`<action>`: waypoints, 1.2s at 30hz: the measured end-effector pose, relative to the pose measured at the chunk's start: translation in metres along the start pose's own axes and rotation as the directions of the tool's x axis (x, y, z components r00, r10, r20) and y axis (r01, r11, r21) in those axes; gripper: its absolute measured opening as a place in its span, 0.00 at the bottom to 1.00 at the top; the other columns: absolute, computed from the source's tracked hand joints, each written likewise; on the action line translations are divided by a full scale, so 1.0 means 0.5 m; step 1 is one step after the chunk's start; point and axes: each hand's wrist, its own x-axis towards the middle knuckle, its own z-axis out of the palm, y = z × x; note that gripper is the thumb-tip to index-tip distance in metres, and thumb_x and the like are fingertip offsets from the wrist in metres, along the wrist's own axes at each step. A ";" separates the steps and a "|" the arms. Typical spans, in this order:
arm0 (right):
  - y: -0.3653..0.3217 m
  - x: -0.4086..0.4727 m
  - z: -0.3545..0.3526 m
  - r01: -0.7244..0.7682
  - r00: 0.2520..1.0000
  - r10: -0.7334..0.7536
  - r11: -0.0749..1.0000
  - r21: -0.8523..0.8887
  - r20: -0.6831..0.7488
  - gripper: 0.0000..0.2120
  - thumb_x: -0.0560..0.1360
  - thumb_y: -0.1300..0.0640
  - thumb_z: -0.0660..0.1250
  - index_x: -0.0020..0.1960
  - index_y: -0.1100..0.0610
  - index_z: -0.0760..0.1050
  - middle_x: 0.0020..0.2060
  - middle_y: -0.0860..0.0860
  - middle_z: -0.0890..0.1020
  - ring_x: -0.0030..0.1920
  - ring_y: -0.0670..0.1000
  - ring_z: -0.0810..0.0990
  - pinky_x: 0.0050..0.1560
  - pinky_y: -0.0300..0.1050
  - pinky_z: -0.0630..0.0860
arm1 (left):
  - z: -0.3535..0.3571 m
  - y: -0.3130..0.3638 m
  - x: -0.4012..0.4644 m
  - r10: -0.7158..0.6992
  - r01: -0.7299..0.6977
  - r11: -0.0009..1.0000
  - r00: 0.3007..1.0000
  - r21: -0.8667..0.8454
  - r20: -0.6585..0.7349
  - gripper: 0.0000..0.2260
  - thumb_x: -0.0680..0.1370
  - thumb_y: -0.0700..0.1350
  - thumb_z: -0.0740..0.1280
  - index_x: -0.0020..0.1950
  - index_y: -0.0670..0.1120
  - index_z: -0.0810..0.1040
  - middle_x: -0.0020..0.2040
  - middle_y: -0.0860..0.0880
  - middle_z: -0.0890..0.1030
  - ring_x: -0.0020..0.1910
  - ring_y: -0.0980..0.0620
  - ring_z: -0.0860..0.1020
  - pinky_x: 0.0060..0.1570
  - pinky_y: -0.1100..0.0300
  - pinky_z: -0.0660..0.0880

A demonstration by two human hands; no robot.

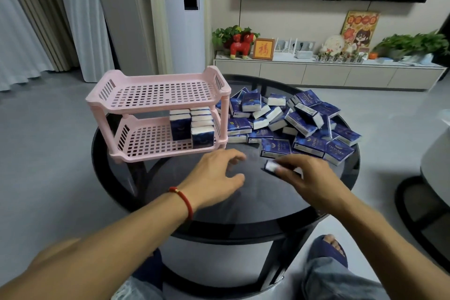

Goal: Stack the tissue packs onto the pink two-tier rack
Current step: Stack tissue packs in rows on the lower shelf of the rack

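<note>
right hand (308,178) gripping tissue pack (270,166), left hand (214,175) open beside pink rack (155,95)

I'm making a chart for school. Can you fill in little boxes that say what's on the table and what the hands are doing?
table: round dark glass table
rack: pink rack, top shelf bare, some packs standing at the right end of the bottom shelf
pile: blue tissue packs heaped right of the rack
right hand: grips one pack
left hand: open, holds nothing
</note>
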 end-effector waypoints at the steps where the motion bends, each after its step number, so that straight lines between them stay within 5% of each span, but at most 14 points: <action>1: -0.008 -0.004 -0.008 -0.033 0.999 0.027 0.970 0.240 0.027 0.16 0.81 0.38 0.59 0.55 0.44 0.82 0.47 0.46 0.85 0.50 0.50 0.82 0.52 0.54 0.78 | 0.012 0.009 0.007 -0.022 0.023 0.995 1.000 -0.101 0.013 0.23 0.77 0.49 0.73 0.72 0.54 0.75 0.63 0.55 0.79 0.54 0.59 0.79 0.59 0.62 0.77; 4: -0.039 -0.013 -0.025 -0.186 0.978 0.080 0.740 0.646 0.190 0.17 0.83 0.48 0.58 0.56 0.53 0.83 0.45 0.54 0.87 0.43 0.52 0.83 0.43 0.44 0.81 | 0.033 0.032 0.022 -0.098 0.130 0.891 0.991 -0.436 0.096 0.26 0.76 0.43 0.74 0.73 0.53 0.73 0.61 0.50 0.81 0.55 0.55 0.82 0.55 0.59 0.81; 9: -0.049 0.003 -0.016 -0.245 0.962 0.084 0.681 0.690 0.258 0.16 0.84 0.51 0.58 0.55 0.56 0.83 0.45 0.57 0.87 0.41 0.50 0.84 0.39 0.39 0.80 | 0.035 0.038 0.031 -0.158 0.187 0.777 0.982 -0.601 0.102 0.18 0.76 0.31 0.72 0.65 0.42 0.79 0.54 0.43 0.85 0.45 0.53 0.84 0.42 0.61 0.82; 11: -0.030 0.026 0.002 -0.172 0.985 0.140 0.830 0.531 0.099 0.14 0.84 0.52 0.60 0.55 0.58 0.83 0.43 0.56 0.86 0.41 0.51 0.84 0.38 0.45 0.82 | 0.034 0.025 0.032 -0.213 0.221 0.762 0.973 -0.609 0.087 0.17 0.76 0.31 0.72 0.63 0.41 0.80 0.52 0.43 0.85 0.43 0.53 0.83 0.41 0.60 0.82; 14: 0.015 0.073 0.036 -0.079 0.961 0.087 0.996 0.039 -0.262 0.10 0.82 0.56 0.65 0.59 0.56 0.82 0.50 0.51 0.86 0.49 0.53 0.82 0.48 0.53 0.80 | 0.028 0.003 0.038 -0.294 0.271 0.728 0.953 -0.630 0.070 0.16 0.76 0.29 0.70 0.63 0.39 0.79 0.50 0.41 0.85 0.43 0.50 0.83 0.40 0.57 0.82; 18: 0.038 0.110 0.079 -0.087 0.986 0.033 0.941 -0.328 -0.166 0.21 0.80 0.60 0.63 0.72 0.53 0.71 0.67 0.51 0.78 0.54 0.59 0.72 0.56 0.55 0.73 | 0.012 -0.020 0.038 -0.366 0.326 0.673 0.927 -0.664 0.084 0.25 0.77 0.30 0.69 0.71 0.47 0.73 0.52 0.37 0.84 0.41 0.46 0.84 0.40 0.57 0.82; 20: 0.022 0.104 0.091 -0.067 0.985 -0.007 0.904 -0.421 -0.172 0.22 0.79 0.60 0.64 0.73 0.51 0.69 0.64 0.50 0.79 0.53 0.57 0.70 0.52 0.52 0.72 | 0.008 -0.032 0.040 -0.387 0.346 0.667 0.918 -0.660 0.090 0.28 0.76 0.30 0.69 0.72 0.52 0.73 0.52 0.37 0.85 0.42 0.45 0.85 0.43 0.54 0.83; 24: -0.018 0.080 0.082 -0.079 0.995 0.041 0.874 -0.480 -0.088 0.21 0.77 0.46 0.69 0.68 0.50 0.70 0.61 0.50 0.76 0.63 0.57 0.68 0.55 0.52 0.69 | 0.001 -0.040 0.041 -0.424 0.360 0.619 0.901 -0.699 0.089 0.22 0.76 0.30 0.69 0.67 0.46 0.77 0.54 0.38 0.84 0.49 0.42 0.86 0.47 0.51 0.85; 29: -0.016 0.061 0.058 -0.202 0.975 0.211 0.971 -0.125 0.065 0.20 0.72 0.50 0.74 0.61 0.51 0.76 0.55 0.53 0.71 0.61 0.58 0.68 0.52 0.47 0.66 | 0.001 -0.049 0.033 -0.454 0.346 0.624 0.890 -0.701 0.035 0.18 0.73 0.26 0.71 0.56 0.42 0.73 0.55 0.34 0.80 0.47 0.40 0.84 0.48 0.43 0.84; 31: -0.020 0.053 0.048 -0.241 0.969 0.238 0.969 0.048 0.066 0.25 0.67 0.51 0.77 0.61 0.48 0.74 0.54 0.51 0.73 0.58 0.57 0.73 0.53 0.47 0.72 | 0.003 -0.052 0.027 -0.467 0.339 0.660 0.884 -0.671 -0.013 0.18 0.71 0.27 0.71 0.53 0.43 0.71 0.53 0.34 0.80 0.41 0.41 0.83 0.46 0.41 0.84; 36: -0.067 0.033 0.038 -0.189 0.980 0.198 0.863 0.469 0.030 0.29 0.65 0.50 0.82 0.59 0.50 0.70 0.50 0.46 0.80 0.47 0.48 0.84 0.49 0.45 0.82 | -0.003 -0.058 0.027 -0.423 0.296 0.661 0.906 -0.689 -0.016 0.21 0.71 0.28 0.72 0.61 0.45 0.77 0.55 0.38 0.83 0.49 0.42 0.84 0.43 0.48 0.84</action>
